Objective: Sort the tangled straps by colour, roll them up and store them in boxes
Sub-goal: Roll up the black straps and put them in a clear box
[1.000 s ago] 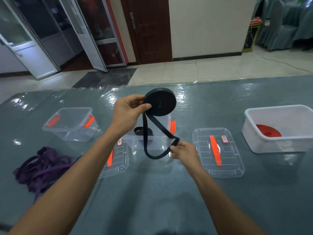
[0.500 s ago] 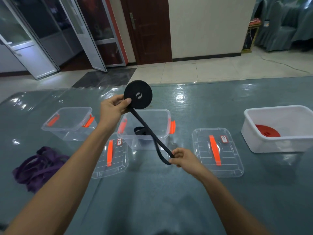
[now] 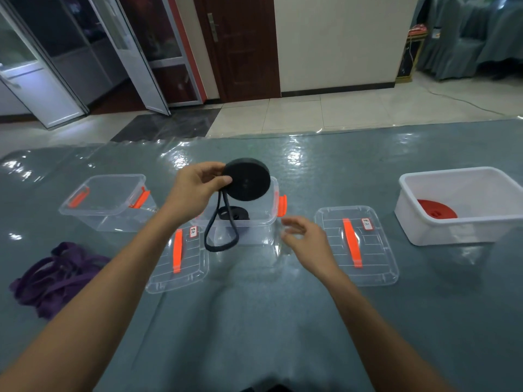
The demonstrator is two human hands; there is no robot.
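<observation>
My left hand pinches a rolled black strap by its rim, above the middle clear box. A loose loop of the same strap hangs down in front of that box. Another black roll lies inside the box. My right hand hovers beside the box with fingers relaxed, holding nothing. A tangle of purple straps lies at the left on the table. A red roll sits in the white tub at the right.
An empty clear box with orange latches stands at the left. Two clear lids with orange handles lie flat: one lid under my left forearm, another lid right of centre. The table has a glossy grey-green cover.
My right hand has let go of the strap's tail, which now hangs as a loop. My left hand has moved the roll to the right, over the middle box.
</observation>
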